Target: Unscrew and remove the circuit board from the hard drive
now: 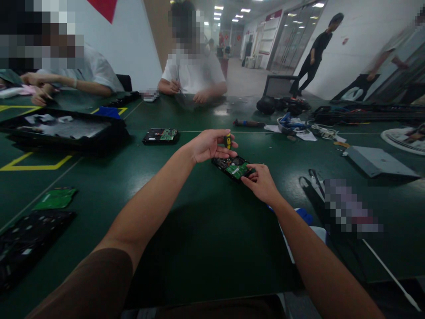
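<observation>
A hard drive (235, 167) with a green circuit board facing up lies on the table in front of me. Above its far left end, my left hand (214, 145) grips the yellow and black handle of a screwdriver (227, 141), held roughly upright; the tip is hidden by my fingers. The fingers of my right hand (259, 179) close on the right edge of the drive, thumb at the near side. Left of my hands rests a second hard drive (160, 136), its board also showing.
A black tray (63, 128) stands at the left. Nearer me lie a loose green circuit board (56, 198) and a black drive frame (29, 243). Cables (292, 122), a grey metal box (381, 161) and a lanyard (315, 181) are on the right. Two people sit opposite.
</observation>
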Tool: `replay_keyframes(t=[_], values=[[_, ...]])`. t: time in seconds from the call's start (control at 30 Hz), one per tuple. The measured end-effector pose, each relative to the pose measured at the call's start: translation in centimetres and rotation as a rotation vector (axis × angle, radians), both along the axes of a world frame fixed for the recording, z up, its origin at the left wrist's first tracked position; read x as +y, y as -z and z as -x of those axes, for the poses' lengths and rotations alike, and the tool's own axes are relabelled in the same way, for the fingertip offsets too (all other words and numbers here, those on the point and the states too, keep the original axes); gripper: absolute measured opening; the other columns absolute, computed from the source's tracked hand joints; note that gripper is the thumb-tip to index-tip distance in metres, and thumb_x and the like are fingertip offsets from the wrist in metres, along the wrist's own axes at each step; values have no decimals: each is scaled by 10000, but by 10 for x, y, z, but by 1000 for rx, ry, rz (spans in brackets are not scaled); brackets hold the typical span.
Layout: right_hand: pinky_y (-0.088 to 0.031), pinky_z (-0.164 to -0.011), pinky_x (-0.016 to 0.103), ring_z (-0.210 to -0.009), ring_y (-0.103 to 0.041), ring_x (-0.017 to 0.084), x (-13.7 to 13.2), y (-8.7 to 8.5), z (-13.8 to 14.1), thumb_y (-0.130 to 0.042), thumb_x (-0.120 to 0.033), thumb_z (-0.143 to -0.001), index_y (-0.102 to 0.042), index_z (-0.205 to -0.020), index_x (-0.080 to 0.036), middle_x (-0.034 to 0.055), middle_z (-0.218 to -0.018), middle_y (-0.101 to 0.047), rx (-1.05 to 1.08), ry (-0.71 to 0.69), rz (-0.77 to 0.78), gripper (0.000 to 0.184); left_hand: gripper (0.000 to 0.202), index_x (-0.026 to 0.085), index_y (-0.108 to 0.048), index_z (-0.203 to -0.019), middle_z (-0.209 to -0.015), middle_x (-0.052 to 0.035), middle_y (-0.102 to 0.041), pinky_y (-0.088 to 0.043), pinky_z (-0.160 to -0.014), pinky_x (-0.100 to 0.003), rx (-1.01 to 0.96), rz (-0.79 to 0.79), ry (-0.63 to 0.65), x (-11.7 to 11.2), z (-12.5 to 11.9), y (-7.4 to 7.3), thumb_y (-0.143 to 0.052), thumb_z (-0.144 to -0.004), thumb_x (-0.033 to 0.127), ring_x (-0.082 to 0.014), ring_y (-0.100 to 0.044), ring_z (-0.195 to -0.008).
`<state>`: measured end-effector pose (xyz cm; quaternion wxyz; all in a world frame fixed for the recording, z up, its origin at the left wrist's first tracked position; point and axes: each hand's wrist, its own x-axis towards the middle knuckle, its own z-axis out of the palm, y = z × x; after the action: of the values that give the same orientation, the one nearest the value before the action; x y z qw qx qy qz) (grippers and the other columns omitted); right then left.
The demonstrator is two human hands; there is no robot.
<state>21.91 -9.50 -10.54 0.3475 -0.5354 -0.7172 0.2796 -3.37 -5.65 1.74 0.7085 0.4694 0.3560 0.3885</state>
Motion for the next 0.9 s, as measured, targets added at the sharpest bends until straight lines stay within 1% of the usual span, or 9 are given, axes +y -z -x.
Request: replay_keyframes(t=[0.1,0.23,0.33,0.47,0.53,0.63,0.7,0.8,0.9], values=[[-641,-807,411,-838,-658,159,0,-1,1,-738,-397,-844,-602,-1299,-184,138,-1345,-440,-3,5,-1,521,222,141,-658,-951,-1026,-142,-755,-583,-616,-266,19,-1,4,2,2,1,-621,-928,358,-203,-758,-766],[-638,-816,408,-839,-652,156,0,-2,2,-739,-386,-836,-603,-1293,-150,158,-1355,-428,0,1,10,532,222,135,-704,-965,-988,-118,-737,-530,-569,-226,138,-86,-15,1,4,-1,-642,-896,337,-145,-713,-679],[-635,-810,409,-836,-648,155,-1,-4,2,-735,-388,-836,-607,-1290,-154,158,-1358,-428,-3,7,14,526,212,133,-723,-976,-968,-104,-724,-507,-566,-229,214,-166,-63,-1,1,-3,-633,-903,311,-111,-667,-620],[-631,-803,420,-839,-646,160,-2,-6,3,-742,-384,-825,-609,-1290,-159,164,-1371,-426,3,10,24,534,165,144,-682,-923,-955,-103,-742,-485,-570,-229,252,-250,-124,-2,-7,-2,-628,-935,299,-99,-641,-607],[-633,-792,425,-833,-644,159,-2,-6,4,-743,-382,-821,-610,-1285,-167,162,-1376,-424,17,10,30,529,180,151,-665,-884,-946,-104,-749,-480,-573,-229,245,-259,-110,-4,-10,-1,-630,-947,316,-94,-626,-597],[-633,-787,418,-835,-643,156,-2,-5,4,-737,-381,-826,-610,-1278,-167,160,-1377,-421,24,6,28,516,190,155,-683,-854,-961,-98,-746,-476,-580,-226,224,-264,-74,-6,-11,-2,-635,-945,314,-83,-606,-592],[-632,-800,416,-840,-641,155,-2,-5,3,-734,-384,-829,-609,-1279,-166,158,-1377,-420,21,1,22,515,189,154,-711,-844,-954,-86,-734,-467,-577,-218,230,-276,-100,-6,-10,-2,-628,-941,292,-70,-587,-582],[-631,-816,426,-846,-640,158,-2,-5,3,-736,-385,-829,-608,-1285,-176,153,-1373,-422,17,2,22,518,195,153,-747,-879,-926,-77,-723,-450,-556,-208,249,-280,-142,-4,-8,-2,-613,-936,282,-63,-572,-567],[-629,-819,435,-847,-641,164,-2,-7,3,-738,-384,-825,-609,-1280,-171,155,-1363,-429,10,8,24,519,211,141,-747,-940,-963,-99,-741,-443,-520,-220,231,-257,-94,-3,-6,-1,-607,-931,299,-74,-580,-550]])
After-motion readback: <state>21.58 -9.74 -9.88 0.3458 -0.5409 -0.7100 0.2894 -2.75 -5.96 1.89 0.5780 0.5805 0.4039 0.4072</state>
